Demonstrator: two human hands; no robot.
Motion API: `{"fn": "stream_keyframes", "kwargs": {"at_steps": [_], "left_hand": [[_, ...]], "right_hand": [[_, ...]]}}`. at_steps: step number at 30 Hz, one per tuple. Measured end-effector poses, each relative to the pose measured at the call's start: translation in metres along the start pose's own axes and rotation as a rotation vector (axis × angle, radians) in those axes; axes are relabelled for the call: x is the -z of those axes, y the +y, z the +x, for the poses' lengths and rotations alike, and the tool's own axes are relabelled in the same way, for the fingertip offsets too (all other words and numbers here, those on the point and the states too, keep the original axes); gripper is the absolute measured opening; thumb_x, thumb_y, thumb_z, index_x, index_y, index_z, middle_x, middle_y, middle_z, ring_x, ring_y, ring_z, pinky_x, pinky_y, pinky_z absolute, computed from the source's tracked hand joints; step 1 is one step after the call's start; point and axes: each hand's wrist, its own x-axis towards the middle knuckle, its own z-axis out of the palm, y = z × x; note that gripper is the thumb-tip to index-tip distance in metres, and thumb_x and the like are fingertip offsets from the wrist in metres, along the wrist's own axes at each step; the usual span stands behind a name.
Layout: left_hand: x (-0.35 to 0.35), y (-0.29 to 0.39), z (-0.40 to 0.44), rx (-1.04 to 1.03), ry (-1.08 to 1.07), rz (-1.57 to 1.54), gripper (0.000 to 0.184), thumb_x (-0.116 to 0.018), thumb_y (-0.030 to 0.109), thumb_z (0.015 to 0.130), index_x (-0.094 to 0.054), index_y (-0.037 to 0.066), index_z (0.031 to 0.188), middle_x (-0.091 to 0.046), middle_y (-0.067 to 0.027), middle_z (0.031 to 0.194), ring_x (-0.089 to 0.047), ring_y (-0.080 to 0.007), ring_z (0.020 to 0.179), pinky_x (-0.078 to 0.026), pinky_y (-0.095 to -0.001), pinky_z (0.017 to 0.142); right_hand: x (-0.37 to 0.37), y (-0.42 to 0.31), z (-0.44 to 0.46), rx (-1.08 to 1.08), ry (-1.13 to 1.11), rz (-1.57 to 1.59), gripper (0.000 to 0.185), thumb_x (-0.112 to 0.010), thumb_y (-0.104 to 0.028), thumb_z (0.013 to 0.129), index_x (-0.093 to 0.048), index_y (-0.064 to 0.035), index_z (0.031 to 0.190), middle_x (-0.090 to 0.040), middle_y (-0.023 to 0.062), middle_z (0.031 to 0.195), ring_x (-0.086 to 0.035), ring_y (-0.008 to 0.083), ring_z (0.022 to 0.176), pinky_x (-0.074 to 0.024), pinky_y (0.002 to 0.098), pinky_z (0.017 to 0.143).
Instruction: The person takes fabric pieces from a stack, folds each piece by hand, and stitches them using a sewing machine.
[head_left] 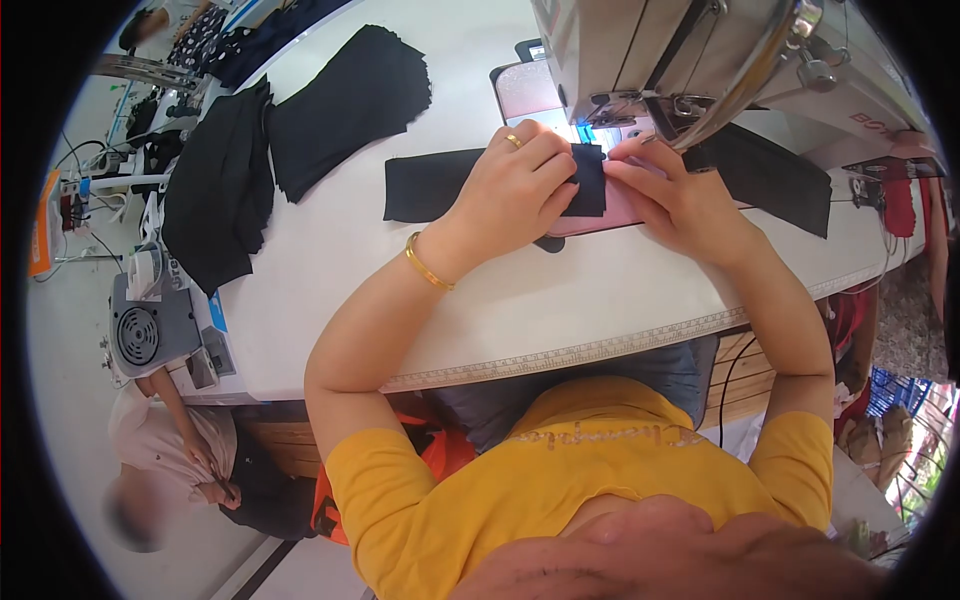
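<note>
A folded black fabric piece lies flat on the white sewing table, its right end beneath the lit needle area of a sewing machine. My left hand, with a ring and a gold bracelet, presses on this piece, fingers curled and pinching near its right end. At that end's right edge, the fingertips of my right hand close together on the cloth. Part of the fabric is hidden under my left hand. To the right of my right hand, another black fabric piece rests beside the machine.
Stacked black fabric pieces and another black cut piece lie at the table's left. A ruler tape runs along the front edge. A seated person is at lower left, near a grey machine motor.
</note>
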Motion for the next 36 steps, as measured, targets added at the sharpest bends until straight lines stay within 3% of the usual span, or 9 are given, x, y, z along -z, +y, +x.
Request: {"fn": "stream_keyframes", "kwargs": {"at_steps": [3,9,17,24,26,29,36], "left_hand": [[-0.001,-0.002,0.0,0.001,-0.002,-0.014,0.017,-0.07,0.008,0.073,-0.059,0.004,0.085,-0.057,-0.0064,0.094,-0.055,-0.0254,0.093,-0.047,-0.0366,0.082],[0.002,-0.001,-0.001,-0.022,-0.016,-0.02,0.016,-0.07,0.008,0.073,-0.059,0.005,0.084,-0.057,-0.0051,0.093,-0.056,-0.0246,0.091,-0.047,-0.0363,0.08],[0.003,0.002,-0.001,-0.019,-0.023,0.007,0.017,-0.071,0.007,0.072,-0.061,0.006,0.085,-0.06,-0.0038,0.097,-0.058,-0.0242,0.091,-0.047,-0.0353,0.078],[-0.008,0.005,0.002,0.078,0.011,0.109,0.017,-0.07,0.01,0.074,-0.06,0.006,0.088,-0.058,-0.0039,0.099,-0.055,-0.0241,0.094,-0.045,-0.0364,0.079],[-0.009,0.005,0.002,0.085,0.019,0.119,0.016,-0.069,0.012,0.075,-0.06,0.007,0.087,-0.056,-0.0036,0.097,-0.053,-0.0244,0.093,-0.044,-0.0375,0.08],[-0.009,0.005,0.003,0.086,0.019,0.126,0.016,-0.069,0.012,0.075,-0.06,0.007,0.087,-0.056,-0.0045,0.096,-0.053,-0.0249,0.093,-0.044,-0.0373,0.08],[-0.005,0.01,0.004,0.131,0.013,0.059,0.021,-0.074,0.01,0.07,-0.056,0.006,0.081,-0.055,-0.0066,0.099,-0.055,-0.0272,0.096,-0.044,-0.0379,0.079]], "right_hand": [[-0.001,-0.001,0.001,-0.044,0.03,-0.065,0.035,-0.066,0.001,0.075,-0.065,-0.0093,0.109,-0.06,0.0032,0.113,-0.066,0.0241,0.083,-0.053,0.0322,0.055],[-0.004,0.0,0.001,0.053,-0.026,-0.096,0.037,-0.07,-0.002,0.072,-0.066,-0.0103,0.108,-0.059,0.0034,0.111,-0.063,0.0254,0.094,-0.0544,0.0345,0.064],[0.003,0.001,0.005,-0.004,0.024,-0.212,0.037,-0.07,-0.001,0.072,-0.066,-0.0112,0.108,-0.06,0.0053,0.11,-0.06,0.0294,0.1,-0.0477,0.0416,0.086],[0.008,-0.003,0.001,-0.02,0.018,-0.083,0.038,-0.066,0.001,0.074,-0.064,-0.0094,0.11,-0.06,0.006,0.117,-0.057,0.0309,0.108,-0.0475,0.0426,0.088],[0.006,-0.006,0.0,-0.02,-0.118,0.022,0.038,-0.068,0.001,0.073,-0.064,-0.0081,0.11,-0.06,0.0055,0.119,-0.057,0.0313,0.109,-0.0493,0.0418,0.088],[0.001,0.001,-0.002,0.073,-0.081,-0.025,0.039,-0.07,0.0,0.071,-0.064,-0.0071,0.109,-0.06,0.005,0.118,-0.059,0.0316,0.107,-0.0509,0.0409,0.087],[0.005,0.001,0.001,0.023,-0.039,-0.009,0.033,-0.07,-0.001,0.071,-0.065,-0.0056,0.104,-0.062,0.0056,0.112,-0.06,0.0303,0.104,-0.0506,0.0398,0.082]]}}
